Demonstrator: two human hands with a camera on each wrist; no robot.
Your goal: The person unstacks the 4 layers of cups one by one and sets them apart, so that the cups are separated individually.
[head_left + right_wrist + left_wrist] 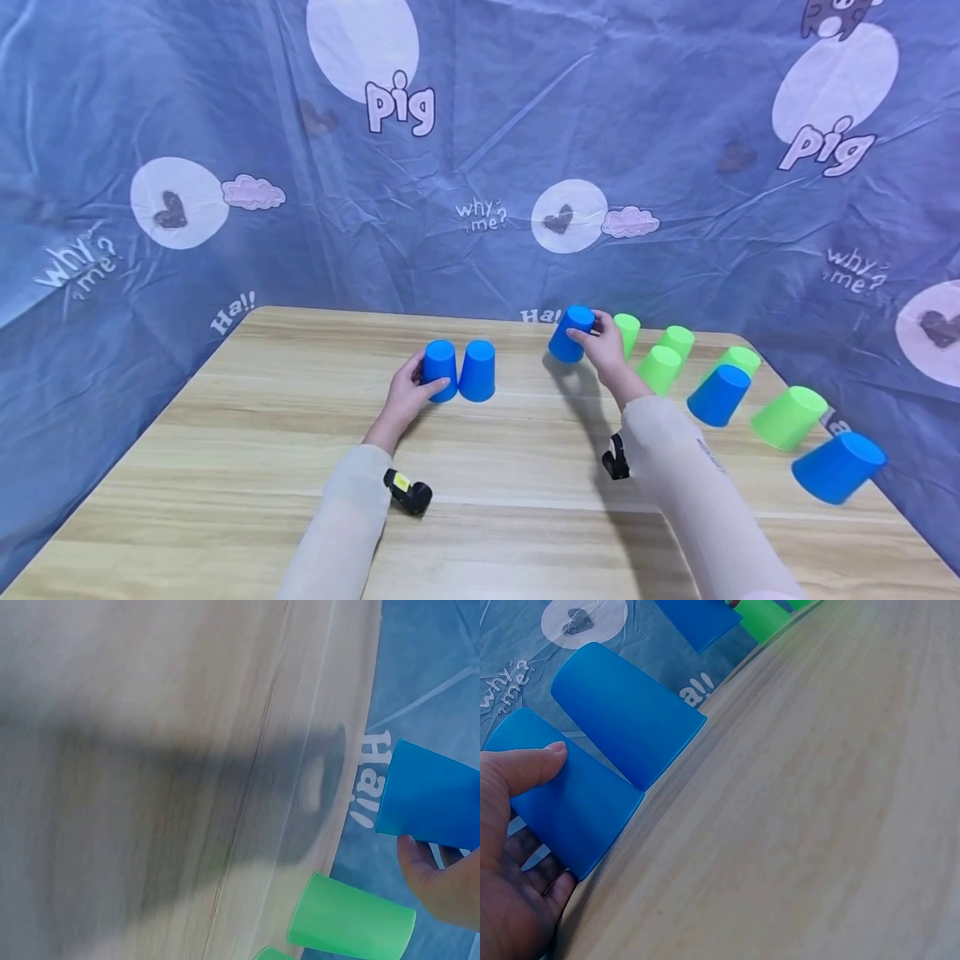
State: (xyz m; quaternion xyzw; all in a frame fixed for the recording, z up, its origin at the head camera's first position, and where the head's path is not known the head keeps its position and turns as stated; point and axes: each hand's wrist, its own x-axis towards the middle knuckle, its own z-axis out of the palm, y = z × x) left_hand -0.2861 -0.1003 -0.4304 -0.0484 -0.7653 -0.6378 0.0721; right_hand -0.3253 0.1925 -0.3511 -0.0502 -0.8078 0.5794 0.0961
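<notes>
My left hand [402,400] grips an upside-down blue cup [441,363] on the table, thumb across its front and fingers around the far side. Right beside it stands a second upside-down blue cup [478,372]; in the left wrist view their lower rims meet. Farther right, my right hand [607,350] holds another blue cup [567,337], tilted slightly, mouth down. Its shadow falls on the wood below, and the right wrist view shows this lifted cup [431,796] with a thumb at its side.
Several green cups, one of them [660,370] near my right wrist, stand upside down along the table's right side. Among them are two blue cups, a nearer one [838,468] and a farther one [718,396]. A printed blue cloth [450,267] hangs behind the wooden table [510,517].
</notes>
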